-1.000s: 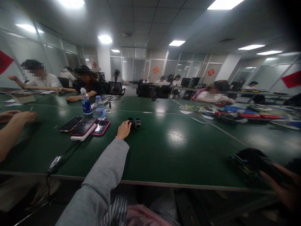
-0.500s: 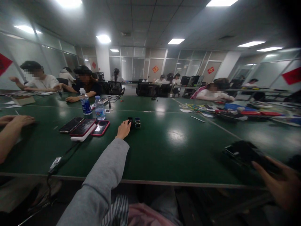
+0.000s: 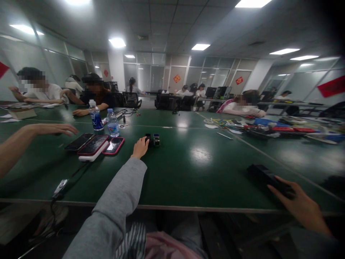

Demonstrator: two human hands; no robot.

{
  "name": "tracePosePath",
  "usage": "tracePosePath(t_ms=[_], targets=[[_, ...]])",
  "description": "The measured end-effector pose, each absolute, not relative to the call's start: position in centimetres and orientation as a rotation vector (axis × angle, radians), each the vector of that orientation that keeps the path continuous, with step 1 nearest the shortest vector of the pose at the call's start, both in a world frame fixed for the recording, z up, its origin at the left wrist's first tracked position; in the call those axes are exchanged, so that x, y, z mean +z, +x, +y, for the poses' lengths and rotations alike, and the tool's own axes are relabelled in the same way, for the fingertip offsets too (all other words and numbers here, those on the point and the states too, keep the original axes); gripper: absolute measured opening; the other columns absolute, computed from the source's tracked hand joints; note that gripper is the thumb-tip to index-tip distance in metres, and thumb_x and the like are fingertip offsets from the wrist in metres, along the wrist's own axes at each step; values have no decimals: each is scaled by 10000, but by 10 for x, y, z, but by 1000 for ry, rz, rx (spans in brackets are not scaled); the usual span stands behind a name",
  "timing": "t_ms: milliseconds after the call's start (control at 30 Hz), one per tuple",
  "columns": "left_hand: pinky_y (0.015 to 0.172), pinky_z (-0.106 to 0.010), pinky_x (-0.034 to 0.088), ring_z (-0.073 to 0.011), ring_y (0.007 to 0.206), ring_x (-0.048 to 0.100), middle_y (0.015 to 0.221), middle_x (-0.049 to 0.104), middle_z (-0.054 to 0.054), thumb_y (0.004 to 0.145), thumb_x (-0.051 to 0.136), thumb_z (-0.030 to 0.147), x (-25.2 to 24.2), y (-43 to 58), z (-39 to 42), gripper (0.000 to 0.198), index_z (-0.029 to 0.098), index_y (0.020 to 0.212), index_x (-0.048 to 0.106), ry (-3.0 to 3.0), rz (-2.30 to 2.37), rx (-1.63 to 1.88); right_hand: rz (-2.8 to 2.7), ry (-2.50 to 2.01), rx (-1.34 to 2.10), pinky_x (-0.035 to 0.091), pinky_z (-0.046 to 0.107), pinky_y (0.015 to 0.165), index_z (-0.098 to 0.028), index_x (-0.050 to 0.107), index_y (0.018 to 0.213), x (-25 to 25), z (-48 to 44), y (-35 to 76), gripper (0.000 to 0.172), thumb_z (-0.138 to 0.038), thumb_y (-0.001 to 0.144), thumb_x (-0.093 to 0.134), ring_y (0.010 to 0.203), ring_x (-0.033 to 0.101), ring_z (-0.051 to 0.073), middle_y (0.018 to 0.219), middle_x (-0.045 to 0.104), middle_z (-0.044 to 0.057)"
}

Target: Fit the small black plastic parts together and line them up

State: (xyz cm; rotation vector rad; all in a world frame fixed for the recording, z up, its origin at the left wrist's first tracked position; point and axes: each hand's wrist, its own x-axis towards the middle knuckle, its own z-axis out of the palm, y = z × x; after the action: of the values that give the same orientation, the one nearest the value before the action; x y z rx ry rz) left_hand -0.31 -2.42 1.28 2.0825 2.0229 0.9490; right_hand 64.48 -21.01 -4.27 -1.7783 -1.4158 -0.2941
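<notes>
My left hand [image 3: 140,146], in a grey sleeve, reaches forward over the green table. Its fingers are closed around a small black device [image 3: 148,138], partly hidden by the hand. Just right of that stands a second small device [image 3: 156,140], dark with a bluish top and silvery edges. At the right, my right hand [image 3: 299,203] grips a long black object [image 3: 265,177] between thumb and fingers, low at the table surface. What kind of object it is, I cannot make out.
Several phones [image 3: 113,146] and a white power bank [image 3: 90,157] lie left, behind a cable. Two bottles [image 3: 112,124] stand beyond. Another person's hand [image 3: 58,128] hovers near the phones. Cables and tools [image 3: 283,127] pile up at right, near a pen [image 3: 224,136]. People sit opposite.
My right hand has moved left with the black object, which has turned and looks narrower. The other person's hand at left has lifted and reached toward the phones. My left hand stays in place.
</notes>
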Motion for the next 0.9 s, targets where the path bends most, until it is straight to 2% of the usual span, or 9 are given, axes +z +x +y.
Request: tracePosePath(t_ms=[100,200,333,467,733,800,900], targets=[[960,-397,459,-248,1151,586,1309,580,-136,1000,229,490,13,-3,-24,521,203,1371,456,2093,2023,937,-1430,-1878,-121,448,474,604,-340,562,1272,-35,-197,619,897,-913,583,518,690,631,315,958,662,220],[961,-395,457,-248,1164,578,1311,578,-135,1000,225,494,12,-3,-23,523,206,1372,454,2119,2033,935,-1667,-1913,-88,478,436,654,-284,562,1250,-15,-173,554,757,-822,721,505,772,639,297,989,660,203],[967,-398,453,-249,1177,570,1318,574,-136,998,216,503,9,-3,-20,532,209,1375,450,2137,2040,929,-1999,-1800,-296,485,395,848,-222,516,1282,13,-131,430,562,-613,883,466,979,622,272,1100,641,146],[963,-388,455,-245,1175,571,1316,574,-136,997,216,509,7,-3,-17,538,206,1378,446,2153,2020,941,-2206,-1707,-268,470,350,842,-199,508,1281,31,-77,323,474,-509,924,495,992,615,259,1066,649,126],[971,-390,450,-243,1187,567,1311,580,-137,997,220,510,6,-5,-16,538,207,1384,440,2148,2001,946,-1950,-1764,-179,436,426,915,-123,442,1335,20,-5,240,478,-418,958,442,1119,521,310,1156,569,200],[974,-394,448,-246,1183,569,1314,580,-135,996,229,508,6,-5,-16,532,210,1384,441,2139,2003,950,-1887,-1702,-224,412,471,954,-111,372,1402,13,-6,239,554,-438,958,421,1200,457,336,1253,508,221],[978,-405,446,-256,1183,569,1330,570,-137,995,240,505,8,-4,-18,530,211,1389,440,2118,2011,936,-1870,-1562,-276,310,545,1053,-134,251,1485,11,-16,237,634,-469,963,381,1348,303,356,1442,342,219]])
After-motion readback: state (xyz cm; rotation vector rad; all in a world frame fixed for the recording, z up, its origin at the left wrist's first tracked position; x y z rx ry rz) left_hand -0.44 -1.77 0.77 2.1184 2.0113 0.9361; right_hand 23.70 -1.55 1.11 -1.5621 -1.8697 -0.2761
